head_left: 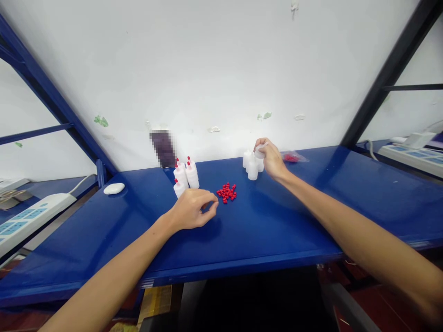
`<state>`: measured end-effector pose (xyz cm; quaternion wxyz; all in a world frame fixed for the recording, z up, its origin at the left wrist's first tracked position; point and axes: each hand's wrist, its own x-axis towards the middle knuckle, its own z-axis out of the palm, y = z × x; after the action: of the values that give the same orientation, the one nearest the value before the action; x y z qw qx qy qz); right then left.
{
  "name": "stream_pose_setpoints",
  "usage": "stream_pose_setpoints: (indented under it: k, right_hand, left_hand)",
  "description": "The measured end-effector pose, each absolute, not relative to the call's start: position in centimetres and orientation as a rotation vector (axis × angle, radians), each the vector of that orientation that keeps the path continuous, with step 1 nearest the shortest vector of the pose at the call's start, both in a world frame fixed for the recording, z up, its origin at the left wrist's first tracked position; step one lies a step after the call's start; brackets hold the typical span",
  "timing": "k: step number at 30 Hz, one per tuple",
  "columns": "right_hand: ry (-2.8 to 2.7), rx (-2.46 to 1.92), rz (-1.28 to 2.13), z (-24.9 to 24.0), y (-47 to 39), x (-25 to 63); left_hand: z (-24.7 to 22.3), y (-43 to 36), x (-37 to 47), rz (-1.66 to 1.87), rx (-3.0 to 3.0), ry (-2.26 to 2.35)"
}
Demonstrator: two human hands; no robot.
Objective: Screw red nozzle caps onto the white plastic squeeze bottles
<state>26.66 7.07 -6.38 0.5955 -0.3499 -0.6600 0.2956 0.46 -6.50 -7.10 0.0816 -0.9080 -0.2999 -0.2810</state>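
Note:
On the blue table, my left hand (196,208) hovers with its fingers curled and thumb and forefinger apart, nothing visible between them. It is just left of a pile of small red caps (227,192). Behind it stand several white bottles with red tips (192,176). At the right, my right hand (270,156) grips a white bottle (260,150), tilted, above a group of white bottles without red tips (252,170). Its fingers partly cover the held bottle.
A clear plastic bag with red pieces (292,157) lies behind my right forearm. A white oval object (114,188) rests at the table's left, and a dark pixelated rectangle (164,147) is by the wall. Power strips (38,216) lie beyond the frame at left and right.

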Motion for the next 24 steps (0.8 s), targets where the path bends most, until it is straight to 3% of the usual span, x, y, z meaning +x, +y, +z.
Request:
stream_pose_setpoints:
  k: [24]
  right_hand:
    - [-1.582, -0.779, 0.852, -8.0, 6.0, 25.8]
  left_hand:
    - [-7.9, -5.8, 0.6, -0.706, -2.906, -1.223]
